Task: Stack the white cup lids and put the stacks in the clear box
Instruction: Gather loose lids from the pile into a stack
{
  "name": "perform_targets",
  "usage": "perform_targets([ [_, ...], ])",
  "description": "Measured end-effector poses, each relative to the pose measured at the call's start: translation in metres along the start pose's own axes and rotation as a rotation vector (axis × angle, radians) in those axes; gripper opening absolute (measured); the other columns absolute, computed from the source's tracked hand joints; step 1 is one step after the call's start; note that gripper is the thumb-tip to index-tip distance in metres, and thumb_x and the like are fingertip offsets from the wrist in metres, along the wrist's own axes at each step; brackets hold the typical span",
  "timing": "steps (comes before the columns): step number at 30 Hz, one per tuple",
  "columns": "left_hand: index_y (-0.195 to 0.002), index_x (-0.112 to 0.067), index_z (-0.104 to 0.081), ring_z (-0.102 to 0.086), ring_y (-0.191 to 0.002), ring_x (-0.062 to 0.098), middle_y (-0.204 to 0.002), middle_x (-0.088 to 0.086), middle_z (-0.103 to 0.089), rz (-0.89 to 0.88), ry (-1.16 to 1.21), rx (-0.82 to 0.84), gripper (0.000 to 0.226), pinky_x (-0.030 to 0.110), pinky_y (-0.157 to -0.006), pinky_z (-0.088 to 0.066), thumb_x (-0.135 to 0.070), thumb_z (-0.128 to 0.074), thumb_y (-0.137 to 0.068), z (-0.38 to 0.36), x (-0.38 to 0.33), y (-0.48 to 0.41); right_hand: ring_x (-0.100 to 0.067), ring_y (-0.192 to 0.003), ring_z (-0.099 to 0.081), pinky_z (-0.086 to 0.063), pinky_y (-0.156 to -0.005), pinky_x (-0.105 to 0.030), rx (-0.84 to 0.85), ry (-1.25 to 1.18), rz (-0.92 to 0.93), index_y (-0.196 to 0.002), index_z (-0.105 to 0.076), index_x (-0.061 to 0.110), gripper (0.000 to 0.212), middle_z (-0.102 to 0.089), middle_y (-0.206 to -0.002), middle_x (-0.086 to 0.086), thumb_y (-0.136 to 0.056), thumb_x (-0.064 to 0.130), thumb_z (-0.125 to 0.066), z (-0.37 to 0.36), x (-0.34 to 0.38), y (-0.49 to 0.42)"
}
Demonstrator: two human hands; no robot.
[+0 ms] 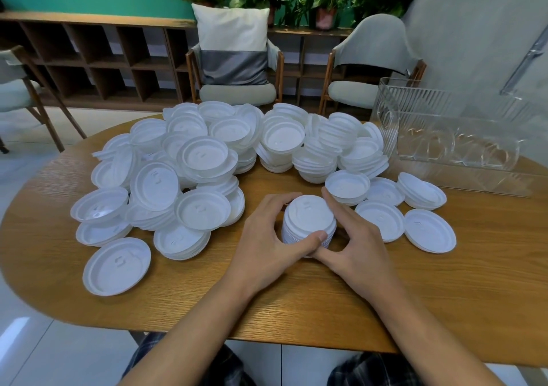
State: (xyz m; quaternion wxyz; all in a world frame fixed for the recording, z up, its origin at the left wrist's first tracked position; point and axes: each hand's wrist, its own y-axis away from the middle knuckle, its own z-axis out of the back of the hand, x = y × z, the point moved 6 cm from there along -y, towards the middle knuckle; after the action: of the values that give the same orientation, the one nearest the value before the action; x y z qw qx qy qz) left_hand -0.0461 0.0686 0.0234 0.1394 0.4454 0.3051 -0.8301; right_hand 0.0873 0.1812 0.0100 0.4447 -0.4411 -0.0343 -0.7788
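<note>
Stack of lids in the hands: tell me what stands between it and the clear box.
Both the left hand and right hand grip the stack of lids. Between it and the clear box, loose lids lie on the table, low and flat. Lifted over them, the path looks free.

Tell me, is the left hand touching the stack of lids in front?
Touching. The head view shows the left hand, thumb and fingers curled round the lid stack, pressed against its sides.
</note>
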Motion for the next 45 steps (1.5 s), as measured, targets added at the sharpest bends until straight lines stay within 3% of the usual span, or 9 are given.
perform_targets([
  [6,-0.133,-0.030,-0.064,-0.056,-0.121,-0.003,-0.126,-0.019,-0.062,0.027,0.045,0.012,0.065,0.008,-0.088,-0.044,-0.033,-0.094,-0.075,-0.002,0.006,-0.002,0.015,-0.136,-0.041,-0.030,-0.106,-0.001,0.007,0.018,0.004,-0.162,-0.037,0.025,0.102,-0.052,-0.150,0.017,-0.076,0.047,-0.088,-0.002,-0.001,0.000],
  [11,-0.134,-0.028,-0.064,-0.058,-0.121,-0.003,-0.128,-0.018,-0.063,0.029,0.067,0.015,0.065,0.007,-0.091,-0.044,-0.033,-0.093,-0.076,-0.002,0.008,-0.001,0.019,-0.135,-0.036,-0.028,-0.106,-0.001,0.045,0.073,0.053,-0.164,-0.028,0.036,0.100,-0.044,-0.144,0.029,-0.081,0.047,-0.084,-0.007,0.002,0.001],
  [15,-0.139,-0.027,-0.063,-0.056,-0.123,-0.005,-0.131,-0.017,-0.062,-0.006,0.014,0.022,0.066,0.006,-0.093,-0.042,-0.038,-0.090,-0.080,-0.003,0.006,0.001,0.022,-0.132,-0.035,-0.028,-0.104,0.000,0.053,0.089,0.048,-0.163,-0.029,0.037,0.097,-0.044,-0.143,0.027,-0.082,0.044,-0.084,-0.007,0.002,0.000],
  [20,-0.152,-0.019,-0.051,-0.050,-0.132,0.001,-0.142,-0.009,-0.053,-0.096,-0.227,-0.043,0.071,0.016,-0.109,-0.040,-0.057,-0.067,-0.094,0.001,-0.002,0.011,0.028,-0.130,-0.030,-0.025,-0.104,0.002,0.087,0.081,0.055,-0.163,-0.028,0.037,0.097,-0.042,-0.146,0.025,-0.083,0.044,-0.083,-0.008,0.006,-0.003],
  [26,-0.130,-0.008,-0.069,-0.061,-0.119,0.022,-0.130,0.008,-0.063,-0.405,-0.500,-0.265,0.037,0.032,-0.099,-0.050,-0.029,-0.069,-0.099,0.037,-0.023,0.035,0.016,-0.136,-0.035,-0.025,-0.104,-0.001,0.075,0.077,0.058,-0.163,-0.029,0.038,0.098,-0.045,-0.151,0.023,-0.081,0.061,-0.079,-0.010,0.015,-0.006],
  [29,-0.124,-0.009,-0.072,-0.063,-0.117,0.028,-0.130,0.012,-0.065,-0.467,-0.625,-0.320,0.034,0.037,-0.097,-0.050,-0.024,-0.076,-0.094,0.068,-0.018,0.046,0.014,-0.132,-0.033,-0.022,-0.098,0.005,0.055,0.100,0.038,-0.162,-0.032,0.036,0.101,-0.046,-0.154,0.017,-0.078,0.060,-0.082,-0.018,0.020,-0.010],
  [33,-0.127,-0.012,-0.071,-0.060,-0.125,0.031,-0.135,0.011,-0.063,-0.397,-0.793,-0.320,0.040,0.043,-0.099,-0.047,-0.033,-0.075,-0.093,0.096,0.001,0.051,0.016,-0.130,-0.031,-0.020,-0.096,0.006,0.053,0.091,0.039,-0.162,-0.033,0.034,0.101,-0.045,-0.154,0.016,-0.077,0.059,-0.083,-0.028,0.030,-0.014],
  [39,-0.132,-0.017,-0.066,-0.055,-0.133,0.029,-0.142,0.008,-0.060,-0.254,-0.878,-0.282,0.053,0.050,-0.110,-0.042,-0.044,-0.077,-0.088,0.104,0.027,0.042,0.013,-0.131,-0.036,-0.032,-0.105,-0.016,0.049,0.077,0.028,-0.161,-0.032,0.038,0.100,-0.045,-0.144,0.026,-0.076,0.062,-0.080,-0.030,0.033,-0.010],
  [45,-0.136,-0.017,-0.064,-0.057,-0.131,0.024,-0.139,0.004,-0.061,-0.211,-0.765,-0.193,0.054,0.041,-0.101,-0.049,-0.041,-0.078,-0.090,0.104,0.041,0.038,0.007,-0.133,-0.040,-0.037,-0.107,-0.023,0.050,0.081,0.018,-0.161,-0.033,0.038,0.100,-0.045,-0.143,0.026,-0.076,0.062,-0.080,-0.030,0.032,-0.009],
])
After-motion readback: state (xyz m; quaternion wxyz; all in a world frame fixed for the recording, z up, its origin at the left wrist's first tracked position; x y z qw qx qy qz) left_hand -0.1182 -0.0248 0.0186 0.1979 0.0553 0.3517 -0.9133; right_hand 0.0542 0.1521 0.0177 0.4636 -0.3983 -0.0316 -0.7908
